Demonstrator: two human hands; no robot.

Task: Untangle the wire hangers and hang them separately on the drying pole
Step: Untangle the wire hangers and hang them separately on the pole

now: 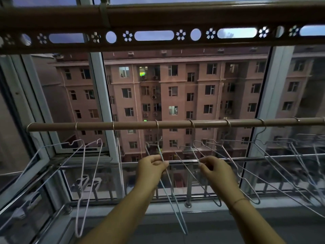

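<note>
A tan drying pole runs across the middle of the head view with several thin wire hangers hooked along it. My left hand pinches the wire of a pale blue hanger that hooks on the pole near its middle. My right hand pinches the wire of the neighbouring hanger, just to the right. These two hangers hang close together and their wires cross below my hands. A white hanger hangs apart at the left, and more hangers overlap at the right.
Above hangs a second brown rail with flower-shaped cut-outs. Behind the pole are window frames and a steel guard railing on the sill. A brick apartment block fills the view outside.
</note>
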